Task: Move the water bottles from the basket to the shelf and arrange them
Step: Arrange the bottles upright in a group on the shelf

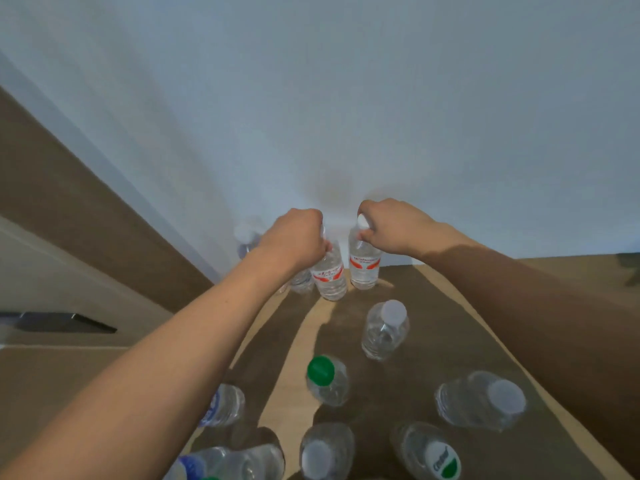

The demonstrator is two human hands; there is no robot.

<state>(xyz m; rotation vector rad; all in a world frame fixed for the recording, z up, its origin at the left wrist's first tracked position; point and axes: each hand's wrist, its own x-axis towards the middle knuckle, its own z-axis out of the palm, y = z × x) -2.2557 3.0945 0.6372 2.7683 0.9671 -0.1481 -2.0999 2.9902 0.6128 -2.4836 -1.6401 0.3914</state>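
Two clear water bottles with red labels stand at the back of the wooden shelf (433, 327), close to the white wall. My left hand (294, 242) grips the top of the left red-label bottle (330, 275), which tilts slightly. My right hand (391, 226) pinches the white cap of the right red-label bottle (363, 266), which is upright. The two bottles stand side by side, almost touching. Another clear bottle (247, 237) shows partly behind my left wrist. The basket is not in view.
Several more bottles stand nearer on the shelf: a white-capped one (384, 329), a green-capped one (325, 379), a blue-labelled one (221, 405) and others along the bottom edge. A brown panel (69, 209) runs along the left. The white wall (346, 116) closes the back.
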